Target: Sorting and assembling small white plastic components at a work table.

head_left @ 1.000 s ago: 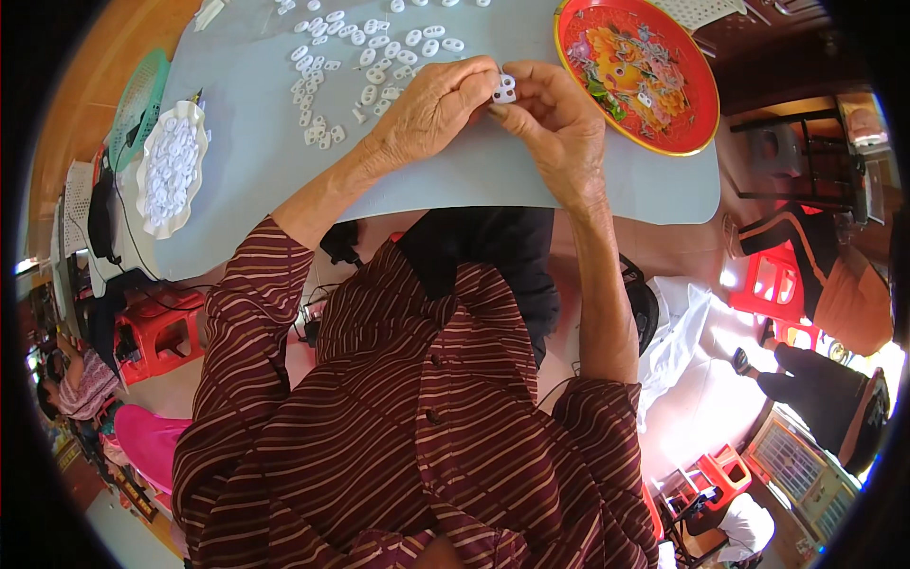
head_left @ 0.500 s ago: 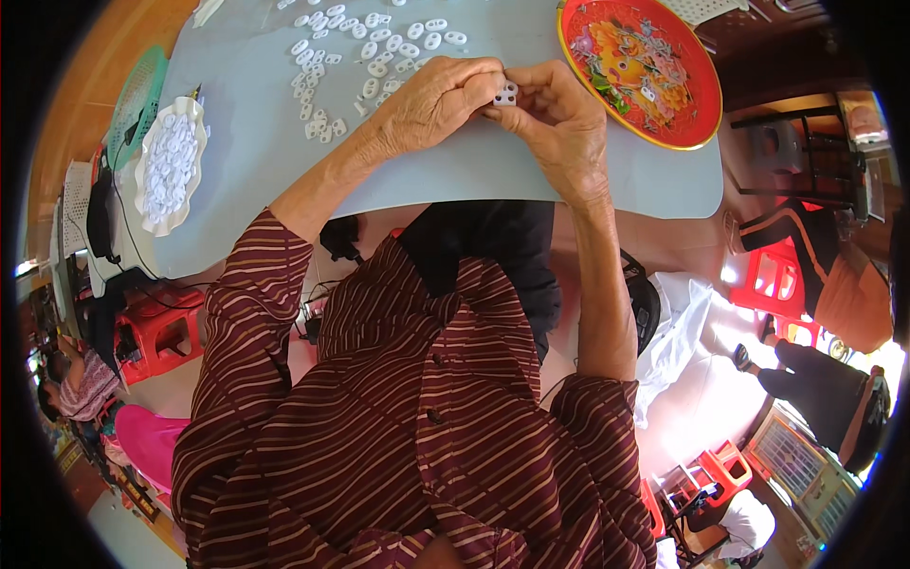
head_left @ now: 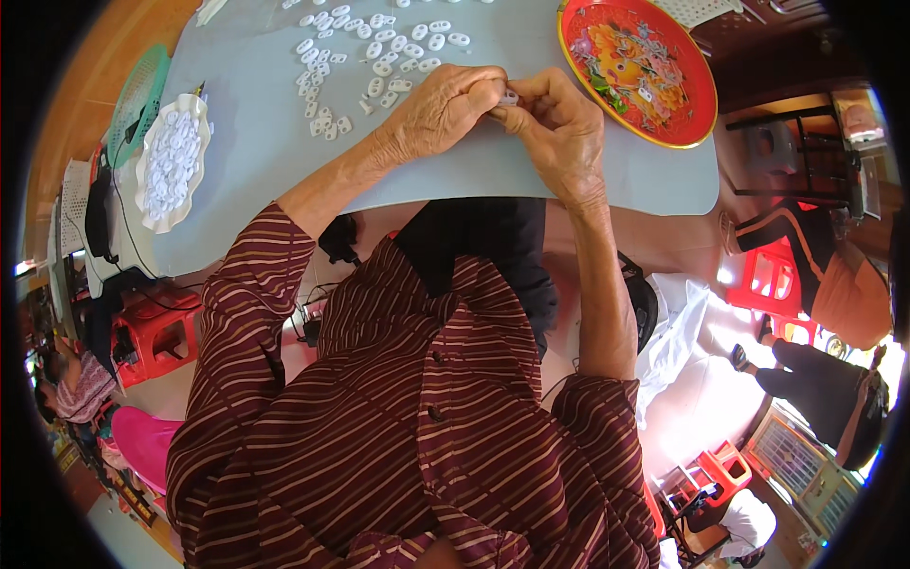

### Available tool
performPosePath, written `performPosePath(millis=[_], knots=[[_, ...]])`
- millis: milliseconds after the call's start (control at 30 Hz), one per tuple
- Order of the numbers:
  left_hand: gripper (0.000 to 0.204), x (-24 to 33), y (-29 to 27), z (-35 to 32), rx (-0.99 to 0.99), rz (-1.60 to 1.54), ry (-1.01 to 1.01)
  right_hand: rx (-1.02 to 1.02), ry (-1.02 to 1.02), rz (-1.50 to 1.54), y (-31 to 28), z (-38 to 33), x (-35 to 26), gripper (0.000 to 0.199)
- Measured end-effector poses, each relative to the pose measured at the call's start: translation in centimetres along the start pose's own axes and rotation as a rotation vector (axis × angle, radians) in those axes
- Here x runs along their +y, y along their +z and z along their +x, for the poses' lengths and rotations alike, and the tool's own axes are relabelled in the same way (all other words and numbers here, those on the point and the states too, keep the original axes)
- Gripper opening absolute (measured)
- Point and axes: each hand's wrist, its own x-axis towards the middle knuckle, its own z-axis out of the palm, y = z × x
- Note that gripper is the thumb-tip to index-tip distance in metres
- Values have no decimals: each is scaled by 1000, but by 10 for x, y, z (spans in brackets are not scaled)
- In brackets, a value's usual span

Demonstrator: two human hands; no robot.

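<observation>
Over the table's near part, my left hand and my right hand meet, both with closed, bent fingers. Between them they grip a small white plastic piece with dark holes; its greater part is covered by the fingers. The right thumb and forefinger pinch it from the right, and the left fingertips press on it from the left. Beyond the left hand lie several loose white two-holed oval pieces. A smaller cluster of white pieces sits near my left forearm.
A white scalloped dish heaped with white pieces stands at the left, beside a green mesh basket. At the right is a red round tray with a flower pattern and small bits. The grey table curves in front of me; red stools stand beyond.
The white piece has turned between my fingers and shows less of its holed face. Both hands have shifted only slightly.
</observation>
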Motion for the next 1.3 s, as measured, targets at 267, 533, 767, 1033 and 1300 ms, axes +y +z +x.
performPosePath(millis=[267, 533, 767, 1033, 1300], knots=[[30, -1, -1, 6, -5, -95, -87, 32, 2, 133, -1, 3, -11, 14], [38, 6, -1, -5, 66, -212, -145, -61, 54, 235, -6, 11, -14, 11], [25, 4, 5, -6, -1, -149, 58, 255, -291, -269, -74, 151, -65, 12], [17, 6, 5, -5, -62, -86, 169, -209, -333, -582, -18, 157, -34, 11], [26, 4, 10, -1, -41, -127, 207, -668, -113, -775, 10, 140, -8, 17]])
